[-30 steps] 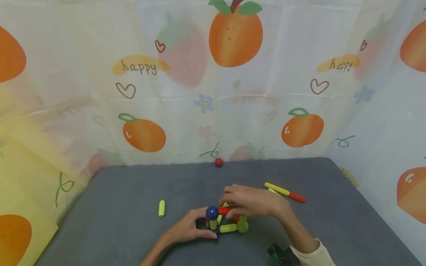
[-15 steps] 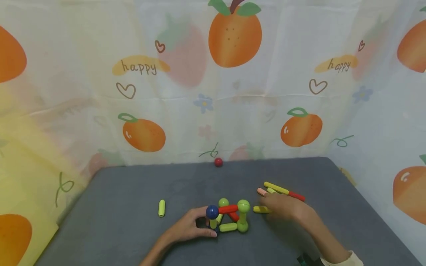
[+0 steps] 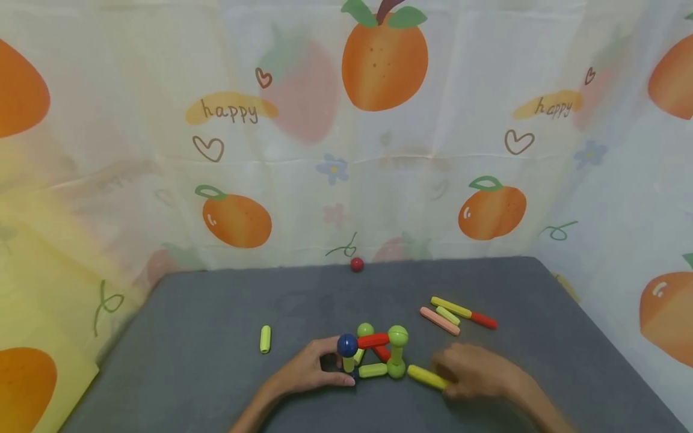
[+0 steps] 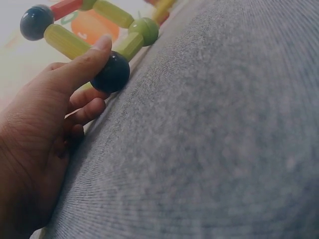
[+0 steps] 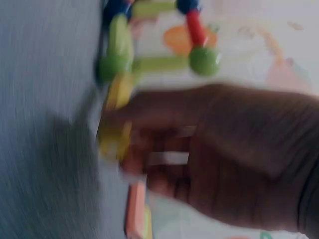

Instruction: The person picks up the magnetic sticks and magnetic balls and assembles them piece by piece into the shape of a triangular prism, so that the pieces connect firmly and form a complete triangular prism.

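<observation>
A frame of rods and balls stands on the table, with blue balls (image 3: 347, 345) at its left corner and green balls (image 3: 397, 336) at right and back. A red rod (image 3: 373, 341) joins the upper blue and green balls. In the left wrist view my left hand (image 4: 55, 99) holds the lower blue ball (image 4: 111, 72), thumb on top and fingers beneath. My right hand (image 3: 479, 373) pinches a yellow rod (image 3: 428, 377) by its right part, and the rod's other end points at the lower green ball. The right wrist view is blurred.
Behind my right hand lie a pink rod (image 3: 440, 321), a short light-green rod (image 3: 448, 315) and a yellow rod joined to a red one (image 3: 483, 320). Another light-green rod (image 3: 264, 339) lies left. A red ball (image 3: 357, 264) sits at the table's back edge by the printed curtain (image 3: 400, 198).
My right hand let go of the upper red rod area, moved right, picked up the yellow rod and brought it forward beside the frame. The left hand keeps its place.
</observation>
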Motion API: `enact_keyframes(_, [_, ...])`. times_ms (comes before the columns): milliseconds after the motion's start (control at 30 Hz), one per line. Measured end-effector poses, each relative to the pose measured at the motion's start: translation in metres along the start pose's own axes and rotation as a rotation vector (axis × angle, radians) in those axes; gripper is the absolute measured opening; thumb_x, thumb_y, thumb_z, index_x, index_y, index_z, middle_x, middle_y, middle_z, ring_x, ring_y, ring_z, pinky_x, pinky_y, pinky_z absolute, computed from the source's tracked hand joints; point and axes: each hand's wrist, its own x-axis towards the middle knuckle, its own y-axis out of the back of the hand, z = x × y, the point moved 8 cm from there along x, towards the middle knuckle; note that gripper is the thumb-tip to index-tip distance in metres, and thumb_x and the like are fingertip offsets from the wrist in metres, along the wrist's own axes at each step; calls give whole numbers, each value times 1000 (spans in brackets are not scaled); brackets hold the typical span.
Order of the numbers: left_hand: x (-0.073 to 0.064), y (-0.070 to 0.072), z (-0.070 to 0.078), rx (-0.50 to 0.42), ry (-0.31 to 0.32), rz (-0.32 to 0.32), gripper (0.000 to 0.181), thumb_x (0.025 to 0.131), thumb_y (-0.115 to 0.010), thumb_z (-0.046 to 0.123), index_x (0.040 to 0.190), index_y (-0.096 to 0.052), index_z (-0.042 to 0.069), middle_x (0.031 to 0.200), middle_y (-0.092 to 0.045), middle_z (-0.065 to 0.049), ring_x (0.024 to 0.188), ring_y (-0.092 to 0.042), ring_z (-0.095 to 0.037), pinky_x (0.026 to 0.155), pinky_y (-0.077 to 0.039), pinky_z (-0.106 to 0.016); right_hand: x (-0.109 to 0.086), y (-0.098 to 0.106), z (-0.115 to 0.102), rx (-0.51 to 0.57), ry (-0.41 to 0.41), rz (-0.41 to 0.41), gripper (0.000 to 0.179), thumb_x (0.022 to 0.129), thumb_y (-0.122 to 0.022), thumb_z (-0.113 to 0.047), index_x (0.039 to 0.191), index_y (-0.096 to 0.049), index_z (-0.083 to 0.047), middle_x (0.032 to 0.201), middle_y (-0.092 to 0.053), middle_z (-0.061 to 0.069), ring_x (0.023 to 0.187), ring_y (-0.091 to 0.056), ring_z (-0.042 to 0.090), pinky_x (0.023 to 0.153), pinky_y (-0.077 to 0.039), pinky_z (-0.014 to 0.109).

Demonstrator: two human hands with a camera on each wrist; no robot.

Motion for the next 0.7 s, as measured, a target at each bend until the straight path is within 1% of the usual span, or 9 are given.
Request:
enact_keyframes(33, [0,0,0,-7,6,-3,27,91,-83,30,111,-66,23,92,-64,-1,86,-57,1,80,-52,-22,1,-3,-11,51,54,-3,14,90,-77,-9,95,-68,-18,69,-48,-13,61,-40,-4,55,-39,22])
enact_keyframes(100, [-1,0,1,-5,4,-1,29,91,-83,30,113,-67,22,93,-65,-1,86,-58,1,80,-53,-23,6,-6,-33,129,115,18,12,95,-74,-16,107,-71,-18,72,-52,-16,61,-43,-7,57,-43,20])
enact_keyframes(167, [-1,0,2,-2,0,2,29,91,-83,29,113,-67,22,93,-66,-1,86,-59,0,80,-53,-23,13,-5,-53,175,85,70,19,98,-74,-21,117,-71,-16,75,-56,-16,63,-46,-8,60,-45,17])
enact_keyframes(200, [-1,0,2,-5,0,3,29,91,-83,28,113,-67,22,93,-65,-2,86,-59,0,80,-53,-22,17,-5,-61,158,73,112,23,99,-74,-22,120,-71,-16,78,-58,-16,64,-47,-8,61,-46,17])
enact_keyframes(267, [-1,1,4,1,-9,7,27,91,-83,27,111,-66,21,93,-65,-2,86,-59,-1,80,-53,-23,24,-6,-71,97,39,181,27,99,-74,-23,124,-69,-14,86,-63,-14,69,-50,-8,62,-47,17])
enact_keyframes(433, [0,-3,3,-2,-21,4,26,92,-83,27,111,-66,23,93,-65,-1,86,-59,0,80,-54,-23,32,-11,-82,-82,12,300,25,96,-76,-19,118,-69,-10,97,-69,-3,75,-56,-4,62,-49,19])
enact_keyframes(500, [0,-4,2,-5,-24,0,26,92,-82,27,112,-66,23,93,-65,-1,87,-59,1,80,-54,-23,32,-12,-84,-180,11,366,23,94,-79,-20,113,-69,-10,95,-70,-2,71,-57,-1,57,-48,20])
enact_keyframes(600, [0,-3,3,-8,-21,4,27,91,-83,25,113,-67,22,95,-66,-2,87,-59,-1,80,-54,-24,31,-13,-86,-360,-35,458,22,92,-81,-27,103,-67,-14,80,-65,-4,58,-53,4,46,-40,22])
enact_keyframes(700, [1,-1,3,6,-20,7,28,91,-83,27,113,-67,23,95,-66,-1,87,-60,-2,81,-54,-24,34,-14,-82,-475,-105,486,23,92,-80,-33,97,-66,-16,65,-54,-6,49,-43,6,42,-30,25])
